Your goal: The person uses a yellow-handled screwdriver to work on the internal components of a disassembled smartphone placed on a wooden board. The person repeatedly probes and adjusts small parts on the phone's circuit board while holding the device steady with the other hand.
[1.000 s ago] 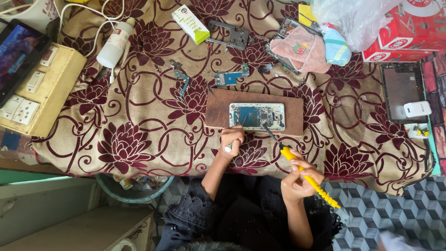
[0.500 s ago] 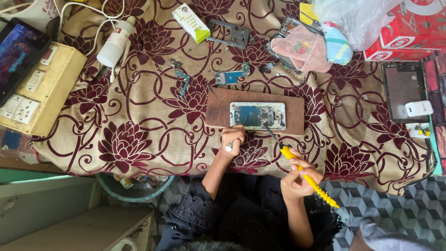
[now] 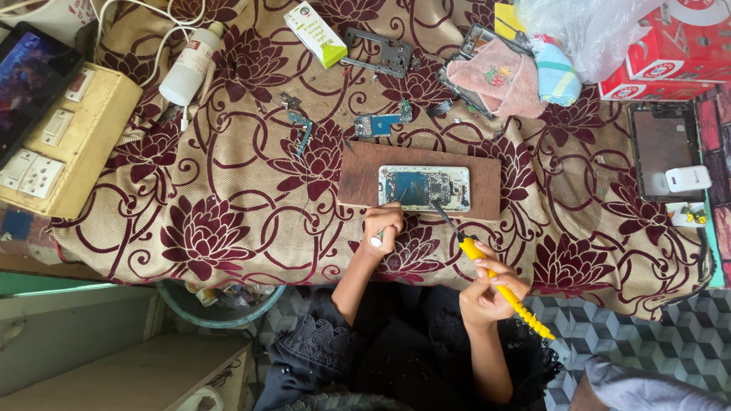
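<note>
**Opened phone on wood board, both hands on tools**

Worktop is covered w/ a beige cloth (image 3: 228,228) printed w/ dark red flowers; it hangs over the near edge. At centre lies a brown wood board (image 3: 362,179), and flat on it an opened phone (image 3: 424,187), circuit side up.

Left hand (image 3: 383,227) is closed around a thin tool w/ a pale handle, tip at the phone's near-left edge; hand rests on the cloth just below the board. Right hand (image 3: 487,293) is curled round a yellow-handled screwdriver (image 3: 502,291), held off the worktop edge, metal tip reaching to the phone's lower middle.

Around it: small circuit pieces (image 3: 378,123) just beyond the board, a dark metal frame (image 3: 378,52), a white-and-green box (image 3: 315,33), a white bottle (image 3: 186,68) w/ cable beside it. Far left, a cream switchboard box (image 3: 68,152) w/ sockets and a tablet (image 3: 30,84) w/ lit screen. Far right, a pink cloth (image 3: 499,80), clear plastic bag (image 3: 579,30), red carton (image 3: 670,65), and a dark phone screen (image 3: 662,148) w/ a white charger block (image 3: 687,179) on it.

Below the worktop: a teal tub (image 3: 217,308) holding scraps, cube-pattern tiled floor (image 3: 647,350), pale bench at lower left. Person wears dark clothing.
</note>
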